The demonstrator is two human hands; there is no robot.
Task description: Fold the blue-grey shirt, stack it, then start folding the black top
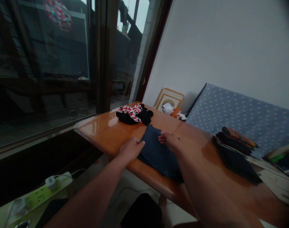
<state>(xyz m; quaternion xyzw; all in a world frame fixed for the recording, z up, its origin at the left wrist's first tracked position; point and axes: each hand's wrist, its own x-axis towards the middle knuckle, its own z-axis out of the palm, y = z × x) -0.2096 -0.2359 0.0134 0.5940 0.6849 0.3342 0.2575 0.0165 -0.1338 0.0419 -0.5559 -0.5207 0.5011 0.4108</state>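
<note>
A dark blue folded garment [154, 152] lies flat near the front edge of the wooden table. My left hand [131, 148] is closed at its left edge, thumb pressed towards the curled fingers, with the cloth's margin at the fingertips. Over the upper right part of the garment is my right hand [169, 141], its fingers loosely bent and slightly apart, with no cloth visible in them. My right forearm hides the garment's right side. Just beyond it sits a crumpled heap of black clothing with a red, white and black patterned cloth [132, 111].
On the right of the glossy table [104, 131] is a stack of folded dark clothes [236, 158], an orange-striped piece on top. A blue dotted panel [241, 107] leans on the wall near picture frames [169, 96]. At lower left is a power strip [41, 193]; glass doors [64, 57] stand behind.
</note>
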